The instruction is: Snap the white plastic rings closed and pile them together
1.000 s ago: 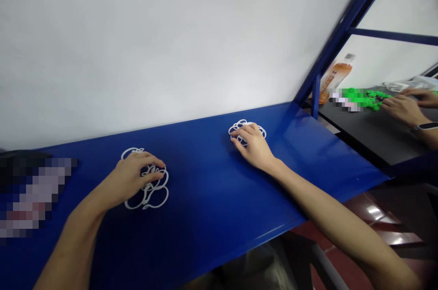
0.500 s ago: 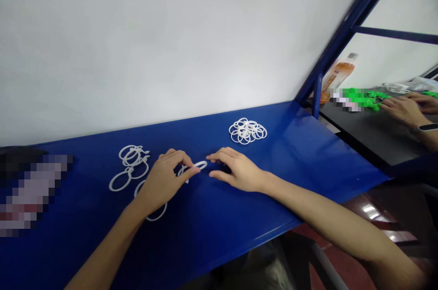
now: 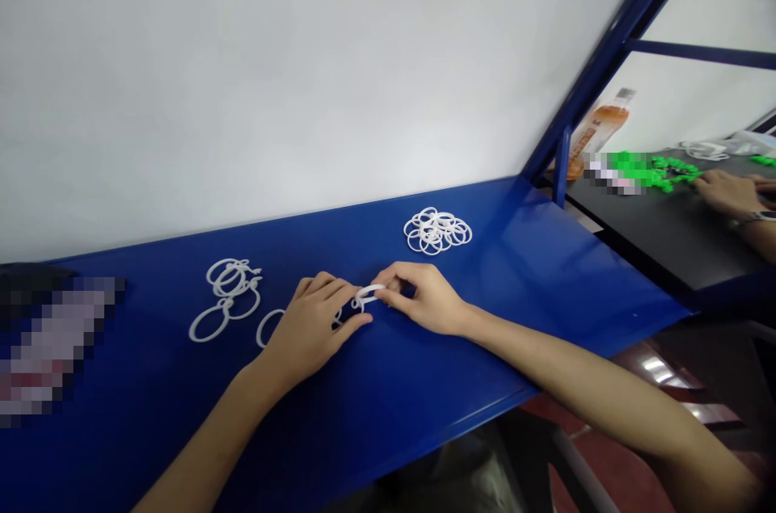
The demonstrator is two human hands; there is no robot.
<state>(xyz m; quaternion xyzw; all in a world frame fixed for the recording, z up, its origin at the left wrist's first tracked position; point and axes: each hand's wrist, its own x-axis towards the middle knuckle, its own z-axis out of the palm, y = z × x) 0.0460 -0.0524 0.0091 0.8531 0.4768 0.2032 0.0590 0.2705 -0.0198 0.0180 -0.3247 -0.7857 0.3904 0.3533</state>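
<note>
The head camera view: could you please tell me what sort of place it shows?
Probably a shared workroom: white rings lie on a blue table, and beyond a blue frame another person's hand is near green items at a black table.

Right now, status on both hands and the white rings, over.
Right hand pinching a ring. Left hand open beside it, contact unclear. Left hand partly hides another ring. Ring pile beyond right hand.

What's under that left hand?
Part of a ring peeks out beside the left hand, on the table. The ring's other side is covered; what's under the palm can't be seen.
</note>
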